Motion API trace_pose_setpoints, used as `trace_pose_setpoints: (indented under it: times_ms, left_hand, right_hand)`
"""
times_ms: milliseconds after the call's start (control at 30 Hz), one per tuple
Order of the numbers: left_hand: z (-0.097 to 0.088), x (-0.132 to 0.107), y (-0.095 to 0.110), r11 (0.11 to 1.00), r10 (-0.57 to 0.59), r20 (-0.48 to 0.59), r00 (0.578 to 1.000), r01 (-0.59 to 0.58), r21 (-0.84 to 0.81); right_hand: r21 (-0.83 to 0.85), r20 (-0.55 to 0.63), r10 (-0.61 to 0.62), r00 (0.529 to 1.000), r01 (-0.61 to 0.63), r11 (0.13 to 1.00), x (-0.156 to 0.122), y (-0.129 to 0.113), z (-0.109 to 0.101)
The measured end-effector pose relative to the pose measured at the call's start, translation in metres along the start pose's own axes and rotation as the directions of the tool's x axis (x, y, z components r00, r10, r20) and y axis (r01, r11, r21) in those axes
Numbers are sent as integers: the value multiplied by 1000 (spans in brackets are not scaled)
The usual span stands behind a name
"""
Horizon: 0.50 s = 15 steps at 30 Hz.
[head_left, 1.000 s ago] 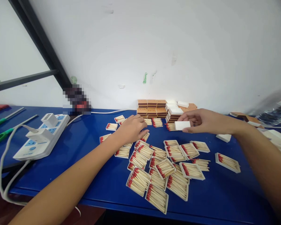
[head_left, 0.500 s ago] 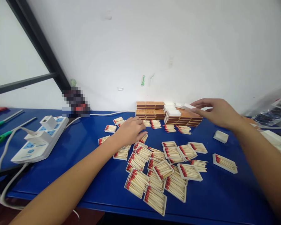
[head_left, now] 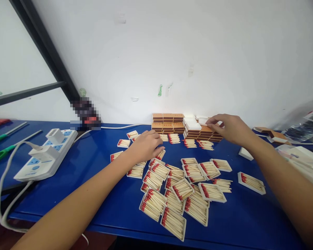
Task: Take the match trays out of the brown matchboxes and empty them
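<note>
Several open white matchbox trays [head_left: 181, 189] full of red-tipped matches lie scattered on the blue table [head_left: 99, 194]. My left hand [head_left: 146, 146] rests on the trays at the pile's far left, its fingers curled down over one; what they hold is hidden. At the wall stands a stack of brown matchbox sleeves [head_left: 168, 122] with white boxes beside and on top. My right hand [head_left: 229, 129] reaches to that stack, its fingertips pinched on a white matchbox [head_left: 202, 121] lying on top.
A white power strip [head_left: 45, 152] with plugged-in chargers and a grey cable sits at the left, with green-handled tools [head_left: 0, 151] beyond it. A single white box [head_left: 245, 153] and a lone tray [head_left: 251, 182] lie at the right, near plastic packaging [head_left: 302, 130].
My right hand carried the white matchbox from above the table's middle back to the top of the stack by the wall. My left hand stayed on the trays.
</note>
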State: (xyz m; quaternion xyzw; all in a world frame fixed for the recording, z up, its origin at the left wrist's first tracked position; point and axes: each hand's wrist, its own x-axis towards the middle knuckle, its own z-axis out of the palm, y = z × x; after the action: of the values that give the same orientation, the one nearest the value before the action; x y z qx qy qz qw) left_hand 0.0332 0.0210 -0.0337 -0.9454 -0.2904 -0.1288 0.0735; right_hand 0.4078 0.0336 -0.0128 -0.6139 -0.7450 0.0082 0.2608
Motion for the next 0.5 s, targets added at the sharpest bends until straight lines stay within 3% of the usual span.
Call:
trace_pose_setpoints:
  times_ms: [233, 500]
  left_hand:
    - [0, 0, 1, 1000, 0, 0, 1000, 0, 10]
    - [-2, 1, 2, 1000, 12, -24, 1000, -12, -4]
  right_hand:
    - [6, 6, -14, 1000, 14, 1000, 0, 1, 3]
    - [28, -104, -19, 994, 22, 999, 5, -4, 12]
